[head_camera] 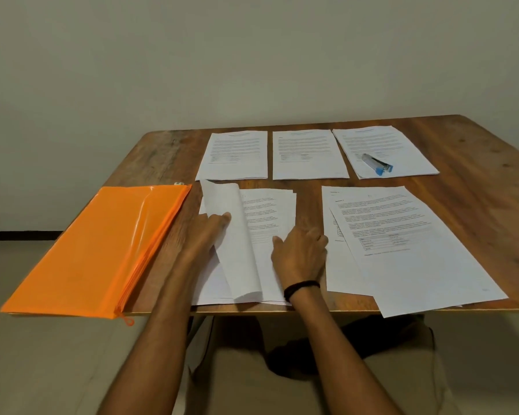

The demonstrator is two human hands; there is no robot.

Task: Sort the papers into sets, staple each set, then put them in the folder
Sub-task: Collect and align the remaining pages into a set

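At left hand (pixel 203 235), seemingly lifted sheet (pixel 241 253)

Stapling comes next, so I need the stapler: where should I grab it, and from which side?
Take the stapler across its narrow sides at mid-length, coming down from above on the right. It lies flat and diagonal on the far right stack of papers, blue end nearest the person, so its long flanks are exposed and nothing crowds it.

Folder (pixel 102 250) recorded as glossy translucent orange. Papers (pixel 309 157) noted as white, printed with lines of black text and small ruled tables. Stapler (pixel 377 166) logged as grey with a blue end. Table (pixel 477 163) observed as brown, wood-grained. Wristband (pixel 301 287) recorded black; wall (pixel 252 55) pale grey-green.
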